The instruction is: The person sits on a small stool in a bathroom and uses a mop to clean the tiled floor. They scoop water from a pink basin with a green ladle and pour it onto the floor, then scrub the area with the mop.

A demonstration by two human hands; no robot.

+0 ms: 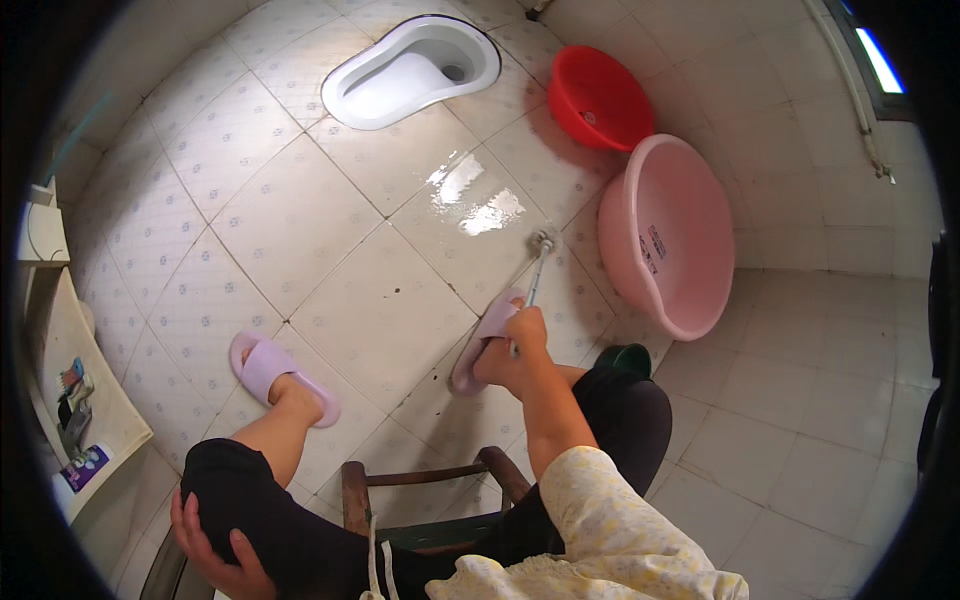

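Note:
My right hand (pixel 527 330) is closed around the handle of a long-handled scrubbing brush (pixel 537 274). The brush's head touches the tiled floor (pixel 337 247), left of a pink plastic basin (pixel 615 240). Wet, shiny patches lie on the tiles up and left of the brush head. My left hand (pixel 217 551) rests on my left knee with its fingers apart, holding nothing. Both my feet are on the floor in lilac slippers, and the right slipper (pixel 469 360) is just below the brush.
A white squat toilet (pixel 390 90) is set in the floor at the top. A red basin (pixel 570 97) touches the pink one. A green container (pixel 626 358) is beside my right knee. A wooden stool (pixel 356 495) is beneath me. At left, a shelf (pixel 112 405) holds a tube and small items.

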